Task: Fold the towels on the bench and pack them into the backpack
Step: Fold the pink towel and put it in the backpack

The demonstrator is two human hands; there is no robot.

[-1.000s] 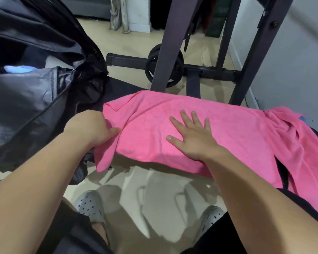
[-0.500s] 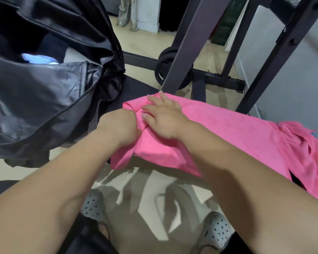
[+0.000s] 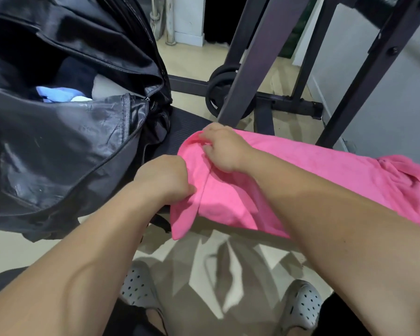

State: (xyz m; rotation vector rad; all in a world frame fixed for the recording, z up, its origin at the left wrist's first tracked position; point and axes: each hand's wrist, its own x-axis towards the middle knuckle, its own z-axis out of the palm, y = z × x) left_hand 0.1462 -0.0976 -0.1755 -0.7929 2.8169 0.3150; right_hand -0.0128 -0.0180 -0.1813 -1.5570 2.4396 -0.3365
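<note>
Narrow black padded bench (image 3: 187, 127) barely fits the folded pink terry towel (image 3: 301, 166), both the left hand (image 3: 164, 179) and right hand (image 3: 224, 149) pinching its end nearest the open black nylon backpack (image 3: 66, 146) (near flap overhangs), so it'll probably unfold once lifted.

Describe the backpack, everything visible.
The backpack is black, of shiny, creased fabric, and slumps on the left end of the bench beside the pink towel. Its main zipper is open, the front panel sagging forward; light blue and dark cloth show inside. Neither hand touches it; the left hand is nearest.
</note>
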